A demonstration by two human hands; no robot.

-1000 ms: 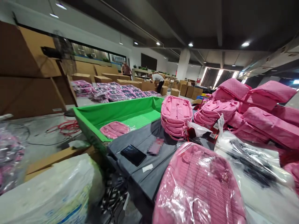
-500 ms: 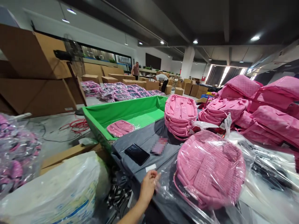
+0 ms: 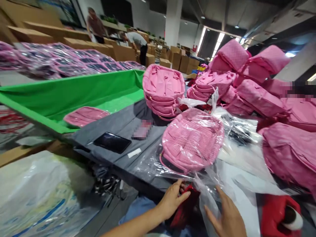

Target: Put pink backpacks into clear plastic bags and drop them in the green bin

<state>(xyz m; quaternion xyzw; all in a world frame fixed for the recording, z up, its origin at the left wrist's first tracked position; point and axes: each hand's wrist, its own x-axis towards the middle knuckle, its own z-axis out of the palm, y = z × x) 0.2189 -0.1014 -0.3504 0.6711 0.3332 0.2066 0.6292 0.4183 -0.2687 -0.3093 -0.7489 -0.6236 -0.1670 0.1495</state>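
Observation:
A pink backpack (image 3: 192, 138) lies inside a clear plastic bag (image 3: 148, 166) on the grey-covered table. My left hand (image 3: 172, 199) is at the bag's near edge, thumb and fingers apart, its fingertips partly behind the film. To the right, my right hand (image 3: 227, 215) has its thumb and fingers spread beside a loose flap of the plastic; a grip on the film does not show. Below the bag, between my hands, something dark red (image 3: 185, 205) is partly covered.
Left of the backpack are a black phone (image 3: 112, 142), a pink blurred item (image 3: 142, 129) and a white slip (image 3: 134, 152). A green-lined bin (image 3: 74, 87) holds a bagged pink backpack (image 3: 85, 116). More pink backpacks (image 3: 259, 95) are piled right. Two people stand among cartons behind.
The view has swung right and down. My left hand has moved from the bag's left side to its near edge. My right hand has come into view beside the plastic flap.

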